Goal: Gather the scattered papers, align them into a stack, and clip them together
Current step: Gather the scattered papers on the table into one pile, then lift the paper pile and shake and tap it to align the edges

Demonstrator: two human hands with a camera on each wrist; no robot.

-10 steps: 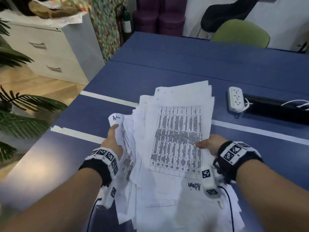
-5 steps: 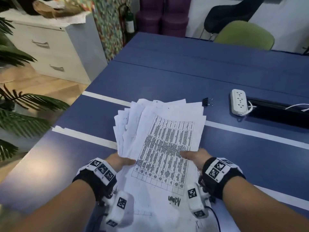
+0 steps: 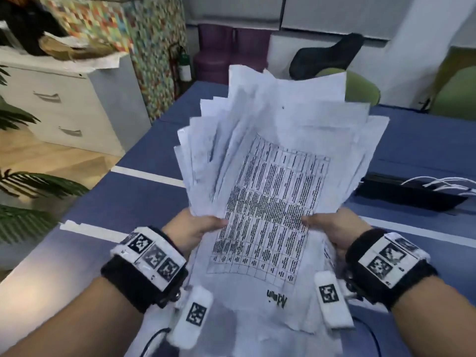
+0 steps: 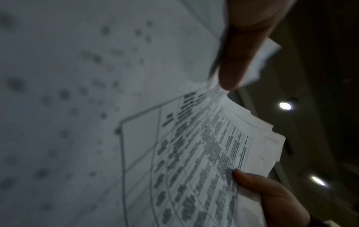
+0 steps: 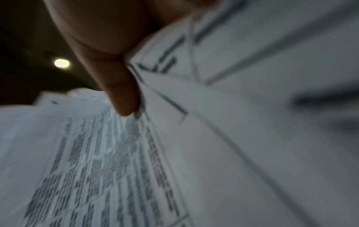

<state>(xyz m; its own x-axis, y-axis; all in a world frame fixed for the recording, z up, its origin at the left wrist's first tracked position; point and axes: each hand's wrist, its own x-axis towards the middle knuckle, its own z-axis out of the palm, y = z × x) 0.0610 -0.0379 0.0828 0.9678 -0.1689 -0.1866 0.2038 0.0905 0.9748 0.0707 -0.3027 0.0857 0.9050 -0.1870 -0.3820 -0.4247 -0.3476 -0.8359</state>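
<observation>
A loose bundle of white papers (image 3: 273, 161) is raised off the blue table (image 3: 144, 191), tilted up and fanned out unevenly at the far end. The top sheet carries a printed table. My left hand (image 3: 195, 228) grips the bundle's left edge with the thumb on top. My right hand (image 3: 327, 225) grips the right edge the same way. In the left wrist view the papers (image 4: 194, 153) fill the frame, with my thumb lying over their top edge. In the right wrist view my thumb presses on the papers (image 5: 213, 138). No binder clip shows now; the raised sheets hide that part of the table.
A black cable tray (image 3: 412, 194) with white cords lies on the table at the right. Green chairs (image 3: 360, 86) and a black chair (image 3: 327, 57) stand behind the table. A white drawer cabinet (image 3: 64, 106) and a plant (image 3: 31, 186) are on the left.
Both hands have lifted the bundle off the table and tilted it up toward me. The binder clip and power strip, seen half a second ago, are now hidden behind the sheets.
</observation>
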